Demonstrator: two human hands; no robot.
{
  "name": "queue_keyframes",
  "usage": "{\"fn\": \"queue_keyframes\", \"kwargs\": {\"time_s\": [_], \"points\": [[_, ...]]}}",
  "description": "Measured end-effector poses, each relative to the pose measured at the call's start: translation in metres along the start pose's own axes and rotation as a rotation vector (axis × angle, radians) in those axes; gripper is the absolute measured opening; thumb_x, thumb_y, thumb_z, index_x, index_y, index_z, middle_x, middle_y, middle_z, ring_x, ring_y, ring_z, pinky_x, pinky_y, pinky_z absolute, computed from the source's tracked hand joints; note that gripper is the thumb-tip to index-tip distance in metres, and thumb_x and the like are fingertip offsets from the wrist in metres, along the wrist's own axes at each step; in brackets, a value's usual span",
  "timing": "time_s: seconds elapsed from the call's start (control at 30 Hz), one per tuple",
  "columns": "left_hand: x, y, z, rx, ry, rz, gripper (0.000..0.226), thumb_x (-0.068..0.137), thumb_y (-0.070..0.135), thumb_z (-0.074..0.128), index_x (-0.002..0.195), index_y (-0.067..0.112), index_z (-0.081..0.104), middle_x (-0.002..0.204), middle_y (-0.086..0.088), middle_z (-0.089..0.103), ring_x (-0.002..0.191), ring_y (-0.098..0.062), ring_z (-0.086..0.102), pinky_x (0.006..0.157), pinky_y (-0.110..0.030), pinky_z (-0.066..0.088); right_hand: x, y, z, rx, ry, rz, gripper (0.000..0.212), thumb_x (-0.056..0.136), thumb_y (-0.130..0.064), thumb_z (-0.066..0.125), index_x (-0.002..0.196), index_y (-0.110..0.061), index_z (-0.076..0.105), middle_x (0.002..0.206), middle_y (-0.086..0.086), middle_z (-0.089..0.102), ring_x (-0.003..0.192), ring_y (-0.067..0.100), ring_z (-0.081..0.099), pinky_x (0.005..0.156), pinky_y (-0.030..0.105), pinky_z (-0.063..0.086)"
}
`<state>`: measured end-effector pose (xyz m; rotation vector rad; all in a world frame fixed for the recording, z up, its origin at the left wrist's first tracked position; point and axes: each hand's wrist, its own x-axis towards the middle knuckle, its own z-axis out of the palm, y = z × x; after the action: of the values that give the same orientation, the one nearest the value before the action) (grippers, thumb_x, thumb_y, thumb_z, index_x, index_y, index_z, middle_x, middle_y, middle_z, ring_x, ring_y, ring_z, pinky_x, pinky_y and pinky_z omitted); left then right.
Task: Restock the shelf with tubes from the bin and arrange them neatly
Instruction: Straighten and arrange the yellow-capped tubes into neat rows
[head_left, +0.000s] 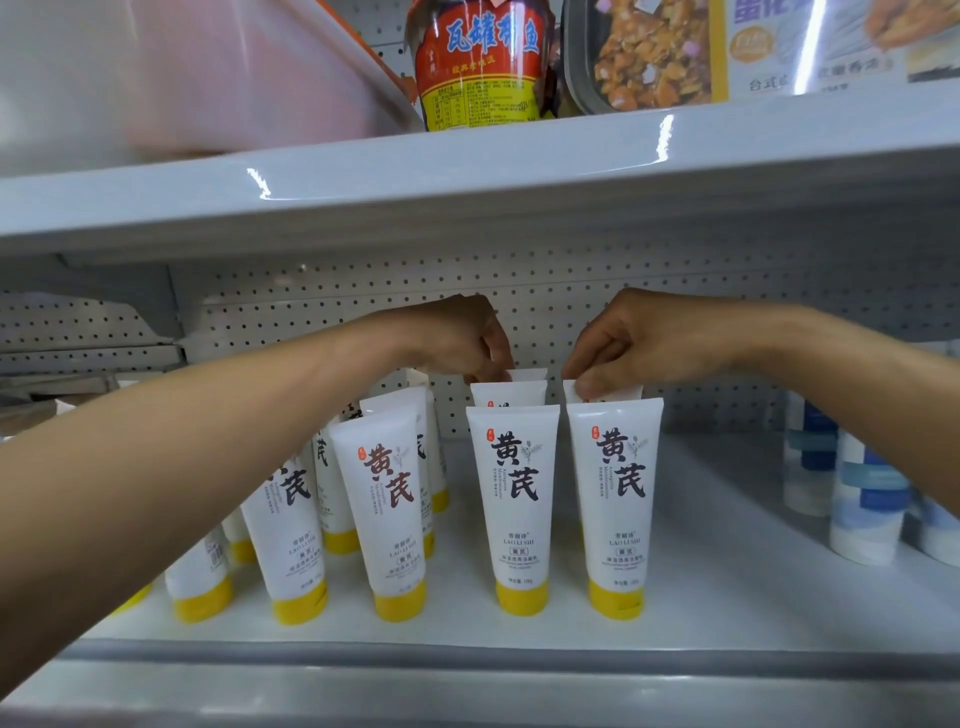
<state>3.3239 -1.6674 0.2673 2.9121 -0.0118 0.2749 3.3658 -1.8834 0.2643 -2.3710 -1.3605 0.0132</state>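
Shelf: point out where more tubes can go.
Widest bare patch: shelf floor between the right front tube and the blue-and-white bottles. A narrower lane lies between the tilted tube and the centre front tube. Crowded: the left cluster, tubes leaning together.

At least twelve yellow-capped tubes (615, 499), one left hand (457, 338), one right hand (639, 343), about three blue-and-white tubes (862, 509), one red-labelled jar (478, 67).

- The front tubes (615, 499) are all wearing big "黄芪" lettering, with "LAO LI SHI" sitting smaller underneath.
- The red-label jar (480, 57) up top is showing "瓦罐", rest is blurring out.
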Motion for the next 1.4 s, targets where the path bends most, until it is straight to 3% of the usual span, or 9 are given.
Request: {"fn": "queue_keyframes", "kwargs": {"time_s": [0.17,0.3,0.43,0.57,0.67,0.8,0.93,1.17,1.4], "points": [[-0.01,0.005,-0.009,0.007,0.01,-0.001,0.018,0.085,0.032,0.071,0.1,0.024,0.076,0.091,0.015,0.073,0.09,-0.007,0.069,0.091,-0.023,0.05,-0.002,0.0,-0.003,0.017,0.092,-0.018,0.018,0.084,-0.029,0.071,0.101,-0.025,0.075,0.095,-0.02,0.073,0.088,-0.008,0.066,0.087,0.014,0.051],[-0.036,0.01,-0.027,-0.087,0.171,-0.018,0.02,0.09,0.038,0.063,0.1,0.025,0.074,0.088,0.012,0.074,0.088,-0.007,0.068,0.091,-0.027,0.05,-0.003,0.0,-0.003,0.066,0.191,-0.056,0.015,0.086,-0.032,0.069,0.1,-0.029,0.074,0.095,-0.023,0.07,0.086,-0.015,0.063,0.075,0.001,0.045],[-0.072,0.016,-0.026,-0.105,0.261,-0.044,0.025,0.089,0.045,0.061,0.099,0.026,0.074,0.093,0.011,0.073,0.09,-0.008,0.065,0.086,-0.025,0.05,-0.004,-0.008,0.0,0.093,0.256,-0.127,0.01,0.086,-0.033,0.069,0.095,-0.032,0.073,0.086,-0.024,0.07,0.082,-0.013,0.064,0.077,0.006,0.046],[-0.105,0.014,-0.017,0.095,0.286,-0.061,0.046,0.086,0.064,0.049,0.11,0.03,0.069,0.111,0.012,0.067,0.098,-0.007,0.061,0.088,-0.03,0.048,-0.007,-0.023,0.007,0.052,0.233,-0.227,0.006,0.087,-0.032,0.068,0.088,-0.036,0.071,0.082,-0.026,0.07,0.079,-0.014,0.064,0.069,0.004,0.047],[-0.127,0.008,-0.014,0.282,0.304,-0.1,0.071,0.073,0.087,0.034,0.107,0.032,0.063,0.102,0.014,0.065,0.093,-0.006,0.06,0.095,-0.038,0.044,-0.011,-0.032,0.017,0.014,0.176,-0.244,0.008,0.087,-0.039,0.065,0.089,-0.035,0.071,0.086,-0.025,0.071,0.078,-0.013,0.064,0.065,0.006,0.046],[-0.145,-0.003,-0.012,0.501,0.231,-0.198,0.074,0.065,0.093,0.03,0.096,0.033,0.061,0.092,0.018,0.063,0.093,-0.009,0.056,0.096,-0.039,0.026,-0.017,-0.049,0.031,-0.026,0.117,-0.239,0.021,0.086,-0.047,0.064,0.093,-0.03,0.075,0.086,-0.021,0.072,0.079,-0.007,0.066,0.069,0.016,0.052],[-0.15,-0.012,-0.006,0.424,0.191,-0.144,0.047,0.073,0.075,0.054,0.086,0.033,0.069,0.085,0.014,0.068,0.089,-0.009,0.058,0.095,-0.037,0.028,-0.013,-0.06,0.043,-0.196,0.055,-0.172,0.03,0.078,-0.056,0.066,0.09,-0.03,0.072,0.083,-0.015,0.073,0.077,0.006,0.068,0.074,0.036,0.058],[-0.142,-0.015,0.0,0.327,0.241,-0.031,0.026,0.078,0.057,0.067,0.085,0.032,0.071,0.077,0.012,0.067,0.088,-0.015,0.053,0.09,-0.031,0.025,-0.009,-0.065,0.051,-0.29,0.003,-0.041,0.026,0.08,-0.047,0.069,0.079,-0.021,0.064,0.082,-0.004,0.069,0.076,0.018,0.065,0.068,0.04,0.056],[-0.134,-0.02,0.005,0.161,0.248,0.032,0.023,0.076,0.048,0.074,0.079,0.026,0.073,0.063,0.006,0.064,0.061,-0.009,0.057,0.055,-0.026,0.041,-0.008,-0.066,0.052,-0.272,0.01,-0.019,0.026,0.08,-0.044,0.071,0.08,-0.019,0.064,0.083,-0.003,0.069,0.077,0.019,0.065,0.07,0.043,0.056]]}}
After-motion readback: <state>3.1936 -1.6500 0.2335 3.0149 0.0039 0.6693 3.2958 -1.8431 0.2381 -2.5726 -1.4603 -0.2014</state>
